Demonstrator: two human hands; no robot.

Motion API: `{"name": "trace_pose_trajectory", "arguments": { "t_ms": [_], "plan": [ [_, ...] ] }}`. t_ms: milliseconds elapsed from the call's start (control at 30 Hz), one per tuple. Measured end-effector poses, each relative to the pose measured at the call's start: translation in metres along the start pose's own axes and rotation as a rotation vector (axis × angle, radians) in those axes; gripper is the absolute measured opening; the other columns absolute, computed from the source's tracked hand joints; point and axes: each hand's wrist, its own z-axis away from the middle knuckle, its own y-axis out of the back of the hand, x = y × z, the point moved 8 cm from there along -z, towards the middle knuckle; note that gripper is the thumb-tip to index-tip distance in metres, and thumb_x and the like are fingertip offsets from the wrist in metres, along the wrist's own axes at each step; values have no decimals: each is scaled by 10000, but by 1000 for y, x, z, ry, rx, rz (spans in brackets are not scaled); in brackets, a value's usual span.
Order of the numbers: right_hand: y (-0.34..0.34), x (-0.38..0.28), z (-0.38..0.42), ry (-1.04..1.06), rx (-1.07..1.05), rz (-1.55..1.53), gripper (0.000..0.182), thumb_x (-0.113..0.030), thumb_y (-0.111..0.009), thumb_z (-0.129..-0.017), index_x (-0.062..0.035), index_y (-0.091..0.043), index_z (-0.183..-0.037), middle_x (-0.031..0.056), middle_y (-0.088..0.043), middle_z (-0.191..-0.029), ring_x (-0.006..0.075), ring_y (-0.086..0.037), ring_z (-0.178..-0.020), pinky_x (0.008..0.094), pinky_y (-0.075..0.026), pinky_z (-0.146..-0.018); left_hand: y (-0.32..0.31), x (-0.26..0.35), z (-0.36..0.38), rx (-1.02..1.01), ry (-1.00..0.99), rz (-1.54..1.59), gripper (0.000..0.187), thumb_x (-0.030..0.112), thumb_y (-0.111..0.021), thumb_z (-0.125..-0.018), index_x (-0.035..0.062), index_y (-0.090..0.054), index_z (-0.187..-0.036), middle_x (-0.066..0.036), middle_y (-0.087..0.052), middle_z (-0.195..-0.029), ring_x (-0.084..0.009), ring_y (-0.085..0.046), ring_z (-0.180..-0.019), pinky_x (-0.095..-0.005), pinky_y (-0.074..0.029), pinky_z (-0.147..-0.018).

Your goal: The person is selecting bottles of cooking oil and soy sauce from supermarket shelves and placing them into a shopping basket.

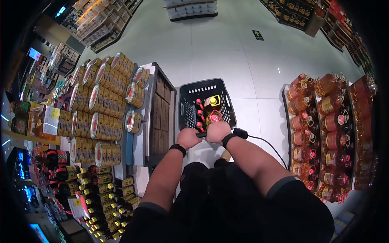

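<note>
A dark grey shopping basket (231, 106) with slotted sides stands in front of me, low in the middle of the view. My left hand (189, 138) is closed around the left part of its black handle (201, 135). Close beside it, my right hand (219, 132) is closed on the same handle. Inside the basket are several slim dark bottles with red caps (199, 101), a jug with a yellow cap and handle (213, 100), and a red-topped oil jug (214, 116), partly hidden by my right hand.
Stacked oval golden tins (106, 101) fill a display on the left, with yellow-capped bottles (101, 202) below. Large oil jugs (320, 133) stand stacked on the right. Pale tiled floor (227, 48) runs ahead toward a white stacked display (190, 9). A black cable (269, 146) hangs by my right arm.
</note>
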Motion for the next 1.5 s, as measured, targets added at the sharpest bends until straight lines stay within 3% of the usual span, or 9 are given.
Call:
{"name": "trace_pose_trajectory", "arguments": {
  "t_ms": [133,300,667,733,867,1133,1500],
  "plan": [
    [14,12,-38,12,2,-26,283,-274,-601,-787,-102,-799,-893,158,-761,-908,329,-746,-880,424,-588,-787,18,-2,-37,22,-25,-7,267,336,-754,-702,90,-763,-803,-171,-702,-778,-378,-672,-764,-447,-550,-720],
    [51,16,-87,32,-34,-30,290,-238,-583,-815,-67,-785,-936,165,-762,-949,314,-747,-910,422,-590,-809,44,-18,-94,-18,-35,24,258,312,-747,-690,81,-756,-803,-174,-690,-769,-377,-660,-747,-441,-547,-710],
    [131,24,-208,-70,-37,65,329,-364,-669,-782,-85,-792,-906,162,-759,-931,331,-739,-904,416,-585,-817,118,-47,-217,23,-174,-7,251,327,-687,-682,95,-746,-760,-165,-698,-775,-387,-677,-769,-484,-550,-731],
    [134,25,-240,-85,-61,114,371,-411,-687,-775,-88,-794,-920,164,-758,-931,329,-738,-904,417,-585,-823,136,-55,-236,-11,-154,-22,260,335,-688,-683,104,-757,-780,-158,-703,-789,-381,-683,-782,-484,-553,-741],
    [161,27,-290,-81,24,146,276,-366,-688,-735,-147,-795,-865,135,-751,-864,328,-724,-855,434,-585,-808,169,-69,-279,-16,-146,2,283,341,-693,-685,103,-772,-817,-151,-718,-811,-368,-693,-801,-474,-559,-751],
    [212,36,-384,-33,55,166,294,-387,-680,-725,-141,-788,-846,131,-741,-824,331,-717,-835,436,-583,-782,225,-95,-363,-1,-94,39,253,267,-663,-693,88,-778,-830,-152,-734,-833,-359,-709,-817,-456,-566,-754],
    [305,113,-488,125,88,196,258,-379,-671,-716,-162,-784,-799,111,-737,-775,320,-719,-769,439,-582,-731,277,-60,-494,147,-10,95,233,298,-698,-664,88,-747,-752,-171,-691,-738,-384,-679,-739,-480,-552,-709]
  ]
}}
